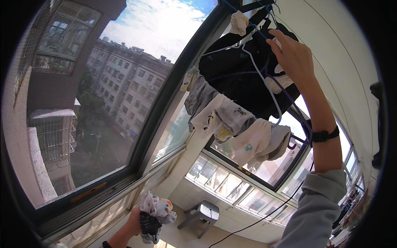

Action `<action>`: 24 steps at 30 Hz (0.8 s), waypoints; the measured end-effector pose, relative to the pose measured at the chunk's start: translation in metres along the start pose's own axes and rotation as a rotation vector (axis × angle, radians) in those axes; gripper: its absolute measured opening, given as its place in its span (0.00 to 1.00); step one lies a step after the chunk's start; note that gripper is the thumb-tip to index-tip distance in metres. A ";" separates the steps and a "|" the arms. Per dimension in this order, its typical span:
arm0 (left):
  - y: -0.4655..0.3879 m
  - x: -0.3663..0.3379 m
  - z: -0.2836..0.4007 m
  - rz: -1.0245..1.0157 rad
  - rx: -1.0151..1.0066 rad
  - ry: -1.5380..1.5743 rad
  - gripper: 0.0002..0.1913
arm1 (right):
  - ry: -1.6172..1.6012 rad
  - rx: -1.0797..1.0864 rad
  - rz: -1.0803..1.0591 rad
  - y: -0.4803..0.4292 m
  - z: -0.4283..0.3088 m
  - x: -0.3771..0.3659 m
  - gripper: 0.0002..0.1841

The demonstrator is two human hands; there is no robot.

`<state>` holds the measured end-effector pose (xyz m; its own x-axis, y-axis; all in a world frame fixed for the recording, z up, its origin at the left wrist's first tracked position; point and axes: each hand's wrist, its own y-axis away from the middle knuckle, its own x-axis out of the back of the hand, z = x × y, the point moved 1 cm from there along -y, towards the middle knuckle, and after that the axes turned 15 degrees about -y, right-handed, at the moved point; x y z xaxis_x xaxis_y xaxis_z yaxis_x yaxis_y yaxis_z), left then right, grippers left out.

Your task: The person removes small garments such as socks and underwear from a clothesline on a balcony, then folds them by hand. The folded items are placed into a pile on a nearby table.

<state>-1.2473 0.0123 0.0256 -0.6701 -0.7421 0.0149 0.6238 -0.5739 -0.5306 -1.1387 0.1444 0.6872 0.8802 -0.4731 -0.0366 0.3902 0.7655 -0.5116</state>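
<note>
My left hand (134, 221), low in the picture, is closed around a bunch of socks (156, 214); white, grey and black striped fabric shows, with an orange patch. Overhead, my right hand (294, 55) has its thumb and forefinger at a blue line (261, 34), above a purple hanger (287, 90). Whether those fingers grip the line or a hanger hook is hidden. Beside it hangs a white hanger (259, 69), with several grey and white socks (228, 116) draped in a row below. Behind the hangers is a black garment (235, 74).
A screened window (124, 102) with a dark frame runs along the left. A white sock (239, 23) hangs near the line's upper end. On the floor stands a grey plastic stool (204, 214). A black cable (263, 218) crosses the lower right, and more hanging laundry (349, 214) shows at the far right.
</note>
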 end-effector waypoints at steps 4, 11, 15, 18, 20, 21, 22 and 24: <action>0.002 0.002 0.012 -0.023 0.026 -0.028 0.36 | 0.273 0.085 -0.163 -0.045 -0.008 -0.017 0.24; 0.003 0.002 0.007 0.005 0.006 -0.160 0.35 | 0.099 0.229 -0.286 -0.093 -0.006 -0.050 0.11; 0.006 0.001 0.001 -0.013 0.043 -0.158 0.35 | -0.157 0.055 -0.066 -0.071 0.003 -0.037 0.14; 0.008 0.001 0.000 -0.017 0.028 -0.161 0.35 | -0.265 -0.044 0.017 -0.049 0.002 -0.022 0.19; 0.010 0.003 -0.002 -0.010 0.010 -0.163 0.35 | -0.294 -0.070 0.106 -0.040 0.004 -0.010 0.22; 0.010 0.003 -0.005 -0.007 0.005 -0.164 0.35 | -0.301 -0.098 0.159 -0.036 0.007 -0.003 0.24; 0.010 0.003 -0.007 -0.006 0.000 -0.166 0.35 | -0.311 -0.110 0.228 -0.031 0.012 0.005 0.25; 0.010 0.002 -0.013 -0.021 0.049 -0.136 0.36 | -0.357 -0.305 0.390 -0.016 0.026 0.019 0.26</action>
<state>-1.2473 0.0099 0.0091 -0.6247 -0.7678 0.1424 0.6313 -0.6039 -0.4866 -1.1213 0.1343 0.7169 0.9994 0.0329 -0.0076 -0.0276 0.6683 -0.7434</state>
